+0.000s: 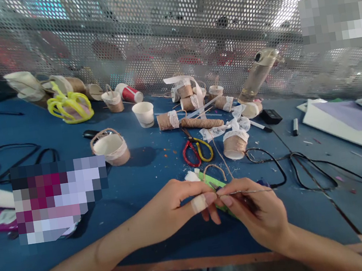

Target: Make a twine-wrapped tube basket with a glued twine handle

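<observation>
My left hand (185, 200), with a pale bandage round one finger, pinches a thin piece of brown twine (241, 192). Close against it, my right hand (262, 211) grips the same twine between thumb and fingers. A curved length of cord (214, 166) rises just beyond the fingertips. Beneath both hands lies a bright green object (209, 178), mostly covered. Scissors (197, 149) with one red and one yellow handle rest beyond the hands. To their right stands a twine-wrapped cup (235, 145) with a lace bow.
A roll of twine (202, 122) lies behind the scissors, near several wrapped cups. A plain white cup (144, 114) and a handled basket cup (111, 147) stand left. Black cable (316, 186) loops across the right side. A metal mesh (160, 35) closes off the back.
</observation>
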Demonstrator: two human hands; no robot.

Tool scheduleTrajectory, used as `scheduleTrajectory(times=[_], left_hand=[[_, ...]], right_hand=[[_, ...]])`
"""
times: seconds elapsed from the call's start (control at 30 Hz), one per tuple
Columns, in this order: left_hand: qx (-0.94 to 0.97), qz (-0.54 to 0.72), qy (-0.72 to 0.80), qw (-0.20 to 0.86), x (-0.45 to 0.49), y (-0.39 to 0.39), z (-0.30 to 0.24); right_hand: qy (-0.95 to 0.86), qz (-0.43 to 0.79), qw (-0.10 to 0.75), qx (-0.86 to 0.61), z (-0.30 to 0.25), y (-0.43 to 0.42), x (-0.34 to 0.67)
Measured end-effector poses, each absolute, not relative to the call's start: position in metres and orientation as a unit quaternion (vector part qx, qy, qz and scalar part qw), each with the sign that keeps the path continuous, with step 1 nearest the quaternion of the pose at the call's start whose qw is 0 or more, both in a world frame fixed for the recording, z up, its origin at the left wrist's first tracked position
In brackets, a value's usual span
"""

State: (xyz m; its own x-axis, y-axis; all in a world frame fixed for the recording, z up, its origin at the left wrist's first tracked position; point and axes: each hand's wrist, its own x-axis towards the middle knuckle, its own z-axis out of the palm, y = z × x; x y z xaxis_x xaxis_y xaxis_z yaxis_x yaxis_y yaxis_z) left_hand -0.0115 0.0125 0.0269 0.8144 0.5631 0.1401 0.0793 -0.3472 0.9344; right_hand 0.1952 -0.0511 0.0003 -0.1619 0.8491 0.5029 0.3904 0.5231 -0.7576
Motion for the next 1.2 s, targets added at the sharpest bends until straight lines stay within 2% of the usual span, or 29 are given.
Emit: scheduleTrajectory(times=[0.07,0.17,0.47,0.57,0.7,0.83,0.93,1.07,1.2], left_hand=[[0.75,0.197,0.201,0.599,-0.012,0.012,0.028],[0.715,0.211,0.214,0.631,-0.012,0.01,0.025],[0.743,0.28,0.236,0.561,-0.01,0.006,0.022],[0.776,0.332,0.227,0.485,-0.01,0.007,0.019],[0.829,0.4,0.205,0.334,-0.009,0.007,0.011],[0.856,0.434,0.187,0.209,-0.01,0.007,0.003],[0.868,0.436,0.178,0.155,-0.01,0.007,-0.002],[0.873,0.408,0.194,0.182,-0.01,0.008,-0.001],[0.862,0.345,0.203,0.31,-0.01,0.009,0.014]], right_hand=[[-0.733,0.239,0.485,-0.413,0.002,-0.049,0.195],[-0.733,0.238,0.482,-0.416,0.002,-0.048,0.195],[-0.719,0.216,0.508,-0.422,0.001,-0.048,0.192],[-0.707,0.246,0.511,-0.422,0.001,-0.048,0.191],[-0.694,0.271,0.521,-0.417,-0.001,-0.049,0.191],[-0.695,0.256,0.509,-0.439,-0.001,-0.049,0.192],[-0.701,0.224,0.508,-0.446,0.0,-0.049,0.192],[-0.707,0.218,0.507,-0.442,0.001,-0.048,0.191],[-0.718,0.216,0.499,-0.435,0.001,-0.049,0.192]])
